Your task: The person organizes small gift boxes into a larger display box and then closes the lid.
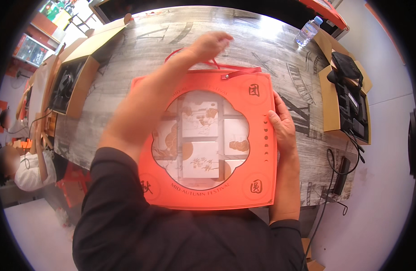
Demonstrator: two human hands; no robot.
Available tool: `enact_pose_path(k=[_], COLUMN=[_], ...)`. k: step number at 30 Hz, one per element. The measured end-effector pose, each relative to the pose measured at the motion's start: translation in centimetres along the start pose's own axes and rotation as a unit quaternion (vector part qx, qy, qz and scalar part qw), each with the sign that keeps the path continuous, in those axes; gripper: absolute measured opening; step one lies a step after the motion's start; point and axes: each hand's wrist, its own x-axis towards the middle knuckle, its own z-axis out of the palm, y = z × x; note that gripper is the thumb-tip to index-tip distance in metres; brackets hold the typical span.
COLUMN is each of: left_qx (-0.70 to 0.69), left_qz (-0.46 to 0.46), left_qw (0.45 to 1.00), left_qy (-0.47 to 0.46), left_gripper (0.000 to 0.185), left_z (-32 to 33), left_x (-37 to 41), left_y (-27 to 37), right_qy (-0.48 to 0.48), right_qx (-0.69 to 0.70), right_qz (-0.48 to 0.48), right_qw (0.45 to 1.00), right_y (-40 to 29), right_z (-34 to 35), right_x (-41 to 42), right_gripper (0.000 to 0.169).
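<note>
A red Mid-Autumn gift box [261, 135] with a flower-shaped clear window lies before me, its near edge against my dark shirt. Behind the window sit several small white boxes [200, 159] printed with gold and grey drawings. My right hand [285, 127] grips the box's right edge, thumb on the front face. Over the far edge, my left hand [213, 44] is raised and blurred, its fingers partly curled; whether it holds anything is unclear. My left forearm crosses the box and hides its upper left part. A red ribbon handle [245, 72] lies along the far edge.
The printed wooden-look table [126, 61] carries a water bottle [308, 31] at the far right. Open cardboard boxes with black equipment stand right [329, 108] and left [81, 91]. A cable [329, 183] hangs off the right side. People [33, 171] are at the left.
</note>
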Motion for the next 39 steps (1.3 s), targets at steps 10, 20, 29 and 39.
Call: enact_pose_path(k=[10, 20, 29, 39], left_qx=[-0.106, -0.398, -0.45, -0.475], left_qz=[-0.063, -0.113, -0.12, -0.088], left_qw=[0.983, 0.899, 0.868, 0.863], left_qy=[0.137, 0.148, 0.169, 0.148], left_gripper=[0.049, 0.077, 0.068, 0.067], left_z=[-12.4, -2.6, -3.3, -4.0], left_x=[-21.4, -36.4, -36.4, -36.2], left_y=[-1.8, 2.5, 4.8, 5.1], right_qy=[0.068, 0.088, 0.121, 0.133], right_qx=[0.017, 0.033, 0.129, 0.135], right_qz=[0.009, 0.033, 0.008, -0.017], right_qw=[0.997, 0.995, 0.984, 0.982], right_y=[-0.7, -1.4, -1.5, -2.8], right_z=[-0.3, 3.2, 3.3, 4.5], right_x=[-0.9, -10.3, -13.7, -16.6], right_gripper=[0.055, 0.056, 0.066, 0.071])
